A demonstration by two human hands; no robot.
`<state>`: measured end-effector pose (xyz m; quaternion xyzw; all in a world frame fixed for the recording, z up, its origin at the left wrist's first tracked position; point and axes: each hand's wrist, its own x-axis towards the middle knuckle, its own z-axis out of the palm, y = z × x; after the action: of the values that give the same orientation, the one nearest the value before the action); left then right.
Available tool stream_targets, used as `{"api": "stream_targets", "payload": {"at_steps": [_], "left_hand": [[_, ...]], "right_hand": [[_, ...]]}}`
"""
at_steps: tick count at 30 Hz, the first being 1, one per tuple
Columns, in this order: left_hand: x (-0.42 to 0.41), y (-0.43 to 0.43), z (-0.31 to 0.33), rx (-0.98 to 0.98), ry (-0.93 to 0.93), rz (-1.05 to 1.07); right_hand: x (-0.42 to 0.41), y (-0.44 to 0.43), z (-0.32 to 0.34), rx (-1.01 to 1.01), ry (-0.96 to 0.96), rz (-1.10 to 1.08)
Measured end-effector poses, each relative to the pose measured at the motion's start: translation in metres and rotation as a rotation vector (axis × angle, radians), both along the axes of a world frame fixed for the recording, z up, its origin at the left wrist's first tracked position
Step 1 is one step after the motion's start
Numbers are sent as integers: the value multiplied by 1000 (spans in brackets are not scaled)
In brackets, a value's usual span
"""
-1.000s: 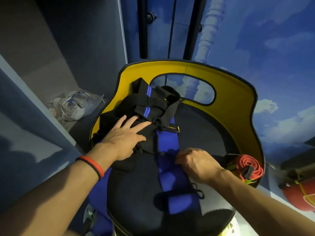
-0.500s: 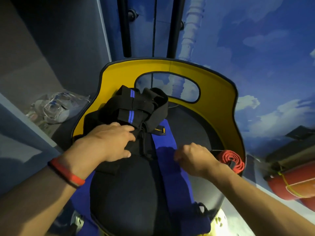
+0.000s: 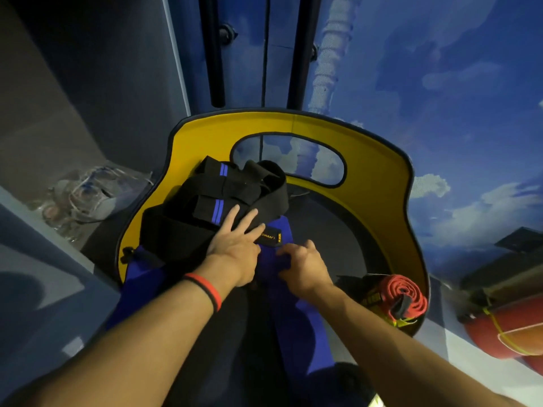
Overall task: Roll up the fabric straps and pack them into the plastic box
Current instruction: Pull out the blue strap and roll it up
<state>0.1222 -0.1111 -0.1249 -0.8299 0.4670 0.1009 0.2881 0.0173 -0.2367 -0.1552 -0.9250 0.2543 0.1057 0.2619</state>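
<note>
Left hand, fingers flat, pins black straps aside; right hand, fingers curled, pinches blue strap, probably to start its roll.

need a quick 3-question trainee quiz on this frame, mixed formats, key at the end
1. True or false: the left hand lies with fingers spread on the heap of black fabric straps with blue stripes.
2. What is the right hand doing? A) nothing, it lies flat; B) gripping the wide blue fabric strap; C) nothing, it hangs in the air.
3. Fill in: the rolled red fabric strap sits at the ____ side (the person's own) of the yellow-walled seat.
Key: 1 true; 2 B; 3 right.
</note>
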Motion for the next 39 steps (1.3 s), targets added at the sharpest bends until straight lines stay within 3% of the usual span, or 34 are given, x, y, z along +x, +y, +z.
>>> {"api": "stream_targets", "payload": {"at_steps": [10,16,21,24,29,31,35,39], "left_hand": [[24,13,2,-62,-65,196],[38,12,8,-193,17,289],[49,10,11,-257,104,287],[53,12,8,-380,90,335],[56,9,11,-508,85,396],[56,5,13,-521,116,400],[54,5,16,-521,239,355],[46,11,29,-534,398,220]], "right_hand": [[-23,-32,5,194,69,-181],[-28,-36,1,172,275,-189],[-35,-32,-10,176,-11,-228],[-29,-31,-14,265,-58,-423],[-22,-36,-17,314,-147,-521],[-20,-38,-18,222,-130,-446],[-19,-38,-12,-207,-40,-225],[-18,-37,-5,-262,2,-182]]}}
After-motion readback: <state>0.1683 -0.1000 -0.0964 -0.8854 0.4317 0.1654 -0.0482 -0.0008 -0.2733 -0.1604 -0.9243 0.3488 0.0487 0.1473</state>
